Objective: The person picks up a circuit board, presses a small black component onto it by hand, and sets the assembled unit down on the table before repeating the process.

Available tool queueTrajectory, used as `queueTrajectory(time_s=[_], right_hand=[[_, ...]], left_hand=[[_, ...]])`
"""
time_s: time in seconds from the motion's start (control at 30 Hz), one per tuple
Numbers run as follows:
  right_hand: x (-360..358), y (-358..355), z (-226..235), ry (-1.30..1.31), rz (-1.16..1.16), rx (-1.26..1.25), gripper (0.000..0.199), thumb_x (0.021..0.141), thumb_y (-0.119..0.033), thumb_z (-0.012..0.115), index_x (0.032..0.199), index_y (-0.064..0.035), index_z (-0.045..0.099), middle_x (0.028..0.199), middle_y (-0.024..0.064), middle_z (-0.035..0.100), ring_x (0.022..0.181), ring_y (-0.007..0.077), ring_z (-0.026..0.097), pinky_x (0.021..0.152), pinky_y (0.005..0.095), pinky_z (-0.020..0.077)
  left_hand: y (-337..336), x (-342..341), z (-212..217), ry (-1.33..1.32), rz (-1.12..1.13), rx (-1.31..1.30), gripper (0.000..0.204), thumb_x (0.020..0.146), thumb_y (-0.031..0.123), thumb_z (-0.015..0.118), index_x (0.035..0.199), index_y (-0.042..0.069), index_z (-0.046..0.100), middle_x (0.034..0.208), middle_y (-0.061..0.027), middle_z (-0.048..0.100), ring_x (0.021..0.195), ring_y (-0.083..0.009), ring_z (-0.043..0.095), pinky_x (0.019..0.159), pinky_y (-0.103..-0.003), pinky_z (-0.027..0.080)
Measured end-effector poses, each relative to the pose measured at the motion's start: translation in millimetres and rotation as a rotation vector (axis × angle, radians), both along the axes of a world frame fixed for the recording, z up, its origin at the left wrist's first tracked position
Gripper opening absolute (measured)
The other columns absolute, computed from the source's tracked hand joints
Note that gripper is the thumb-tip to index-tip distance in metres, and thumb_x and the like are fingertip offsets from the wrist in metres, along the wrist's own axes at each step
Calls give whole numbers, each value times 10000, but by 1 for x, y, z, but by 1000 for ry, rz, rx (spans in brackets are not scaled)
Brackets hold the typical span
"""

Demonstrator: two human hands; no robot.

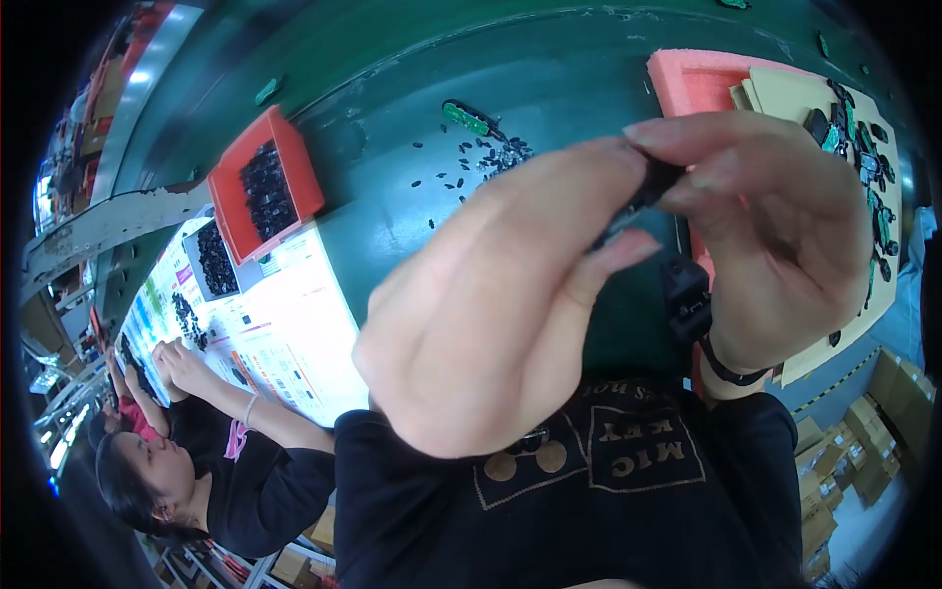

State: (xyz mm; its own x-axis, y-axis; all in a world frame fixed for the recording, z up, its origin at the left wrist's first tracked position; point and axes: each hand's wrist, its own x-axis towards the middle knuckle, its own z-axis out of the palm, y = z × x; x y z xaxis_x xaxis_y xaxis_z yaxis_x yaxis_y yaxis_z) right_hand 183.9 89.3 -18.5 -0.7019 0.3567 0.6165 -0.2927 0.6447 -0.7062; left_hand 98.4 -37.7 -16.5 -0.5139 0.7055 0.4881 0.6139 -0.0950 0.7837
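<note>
Close to the camera, my left hand (481, 314) and my right hand (785, 231) meet with their fingertips pinched together. Between them is a small black plastic part (660, 180), mostly covered by fingers. Its lower end, beside my left thumb, looks greyish; I cannot tell whether it is one piece or two. Behind my left hand, a pile of small black and clear pieces (505, 155) lies on the green bench (373, 147). Next to the pile rests a black casing with a green circuit board (466, 119).
At the left, a red bin (312, 172) and a grey tray (209, 280) hold black pieces, near printed sheets (304, 324). A co-worker (245, 471) handles small parts there. A pink foam tray (672, 79) with cardboard and assembled boards stands right. A black block (685, 294) sits near my right wrist.
</note>
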Motion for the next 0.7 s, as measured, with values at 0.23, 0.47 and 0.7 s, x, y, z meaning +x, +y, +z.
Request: queueTrajectory(time_s=[0.23, 0.47, 0.7], right_hand=[[9, 10, -11, -63, 30, -411, 270, 724, 38, 603, 959, 64, 473, 859, 196, 587, 806, 251, 599, 703, 291, 496], [0, 16, -15, -83, 166, -669, 278, 804, -64, 559, 1033, 69, 472, 923, 172, 581, 874, 225, 587, 781, 278, 461], [-15, 38, -44, -232, 45, -441, 207, 800, -34, 549, 994, 36, 528, 922, 99, 598, 843, 157, 585, 762, 247, 455]], left_hand=[[5, -8, 2, -160, -101, 6, 237, 833, 27, 494, 1019, -113, 453, 922, -214, 572, 759, -262, 613, 684, -305, 522], [10, -18, 3, -674, -140, -8, 213, 850, 55, 467, 1003, -93, 482, 804, -181, 602, 686, -240, 619, 587, -286, 522], [31, -96, -44, -575, 4, -53, 197, 836, 43, 490, 977, -94, 514, 776, -167, 606, 664, -226, 618, 615, -252, 508]])
